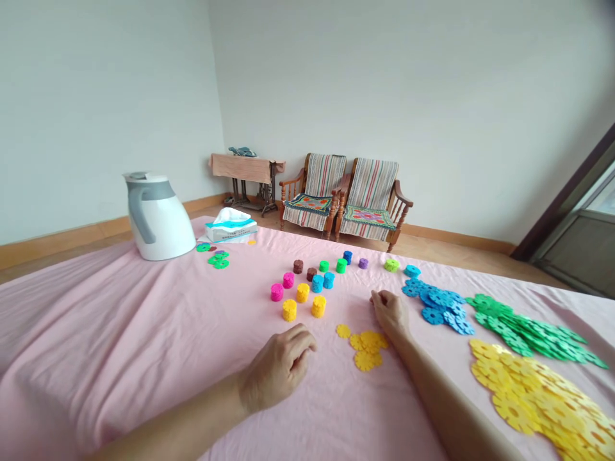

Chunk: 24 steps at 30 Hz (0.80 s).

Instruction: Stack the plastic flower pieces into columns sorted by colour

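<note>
Head view: the left hand [281, 368] is placed near side of the yellow stacks [289, 310], its fingers curled inward; whether they meet or clamp a disc cannot be told. The right hand [390, 314] rests beyond the loose yellow discs [369, 349], fingers bent, thumb near the index finger; its grip likewise cannot be told. The loose discs lie between the two forearms, presumably so that either hand can reach them. Short single-colour stacks stand upright on the pink cloth [202, 320], spaced apart, which likely keeps each count separate and prevents toppling. The blue pile [439, 302], green pile [526, 325] and large yellow pile [538, 390] lie right of the right arm, apparently grouped by colour as stock.
</note>
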Tool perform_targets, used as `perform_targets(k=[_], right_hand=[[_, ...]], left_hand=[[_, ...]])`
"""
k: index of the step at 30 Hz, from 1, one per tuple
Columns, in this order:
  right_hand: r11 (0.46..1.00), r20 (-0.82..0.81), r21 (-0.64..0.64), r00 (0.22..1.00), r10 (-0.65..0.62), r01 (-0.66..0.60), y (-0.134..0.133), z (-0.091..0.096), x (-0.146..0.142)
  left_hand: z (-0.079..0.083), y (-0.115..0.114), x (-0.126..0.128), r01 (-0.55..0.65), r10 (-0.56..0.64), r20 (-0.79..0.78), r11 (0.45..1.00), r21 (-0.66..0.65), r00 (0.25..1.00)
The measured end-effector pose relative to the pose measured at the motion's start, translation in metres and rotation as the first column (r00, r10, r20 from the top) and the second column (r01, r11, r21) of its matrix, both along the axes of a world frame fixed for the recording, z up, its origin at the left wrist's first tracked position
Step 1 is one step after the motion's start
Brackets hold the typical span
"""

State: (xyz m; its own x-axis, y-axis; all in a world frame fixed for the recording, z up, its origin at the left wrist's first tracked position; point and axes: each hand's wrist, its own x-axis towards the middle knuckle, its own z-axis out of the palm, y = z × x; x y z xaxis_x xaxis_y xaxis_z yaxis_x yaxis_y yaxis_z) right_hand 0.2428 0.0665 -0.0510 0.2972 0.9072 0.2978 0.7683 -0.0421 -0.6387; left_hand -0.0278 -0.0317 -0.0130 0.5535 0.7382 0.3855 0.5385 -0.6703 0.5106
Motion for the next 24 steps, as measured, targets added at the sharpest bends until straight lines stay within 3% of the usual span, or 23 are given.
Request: perform_targets(k=[4, 7, 14, 24], right_hand=[[1.0, 0.004, 0.002, 1.0, 0.029, -0.029, -0.002, -0.001, 0.0], [0.999, 0.011, 0.003, 0.999, 0.039, -0.039, -0.001, -0.004, 0.001], [0.999, 0.027, 0.013, 0.999, 0.038, -0.039, 0.0, -0.005, 0.001], [0.999, 0.076, 0.024, 0.996, 0.037, -0.039, 0.004, -0.01, 0.002]], left_hand=[[0.007, 0.007, 0.014, 0.021, -0.021, -0.055, 1.0, 0.015, 0.998], [0.008, 0.018, 0.033, 0.064, -0.067, -0.179, 0.998, -0.023, 0.982], [0.006, 0.033, 0.073, -0.042, 0.024, -0.493, 0.999, -0.024, 0.87], [0.009, 0.043, 0.077, 0.004, -0.003, -0.501, 1.0, 0.0, 0.865]])
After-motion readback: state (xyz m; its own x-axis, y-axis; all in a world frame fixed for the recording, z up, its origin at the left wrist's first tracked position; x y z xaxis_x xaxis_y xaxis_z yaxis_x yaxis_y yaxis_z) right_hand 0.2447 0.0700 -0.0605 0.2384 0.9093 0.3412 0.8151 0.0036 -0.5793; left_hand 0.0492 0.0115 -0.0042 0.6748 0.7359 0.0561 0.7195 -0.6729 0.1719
